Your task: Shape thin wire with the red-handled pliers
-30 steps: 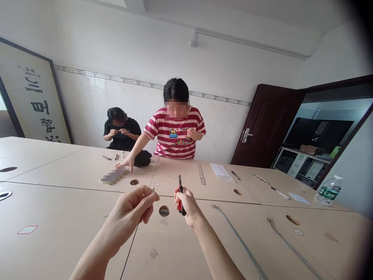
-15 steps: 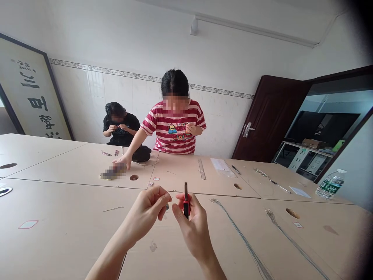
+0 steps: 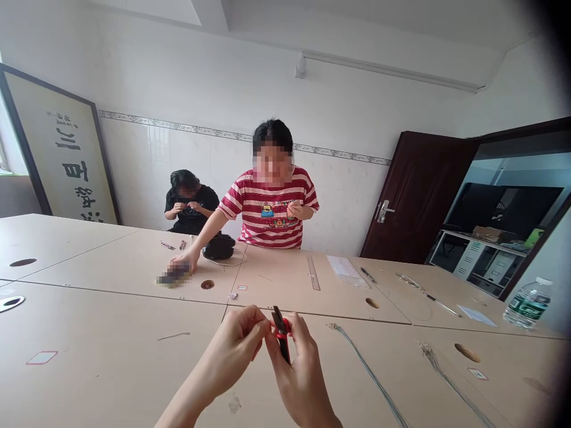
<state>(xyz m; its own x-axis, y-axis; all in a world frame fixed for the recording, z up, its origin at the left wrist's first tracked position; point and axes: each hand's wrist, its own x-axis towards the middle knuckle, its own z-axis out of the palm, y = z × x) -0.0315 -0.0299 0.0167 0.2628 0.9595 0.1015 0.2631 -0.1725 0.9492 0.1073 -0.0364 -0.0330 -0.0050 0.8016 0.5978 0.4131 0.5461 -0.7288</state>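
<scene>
My right hand (image 3: 297, 362) is closed round a pair of small pliers (image 3: 280, 324) with red and black handles, its dark jaws pointing up. Close beside it, my left hand (image 3: 238, 345) is pinched, thumb against fingers; what it holds is too small to make out. The fingertips of both hands meet or nearly meet just left of the pliers. To the right on the table lies a bundle of thin grey-green cords (image 3: 363, 368) with metallic ends. Farther right is a second cord bundle (image 3: 450, 380).
Across the table (image 3: 134, 309) a person in a striped shirt (image 3: 276, 208) reaches to a blurred object (image 3: 173, 276); another person (image 3: 191, 202) sits behind. A ruler (image 3: 313, 273), a pen (image 3: 368, 275) and a water bottle (image 3: 527, 303) are on the table. A loose thin strand (image 3: 173, 336) lies left.
My hands have come together, and the pliers have tilted left towards my left fingertips. The whole view has shifted slightly. The person opposite still reaches for the blurred object.
</scene>
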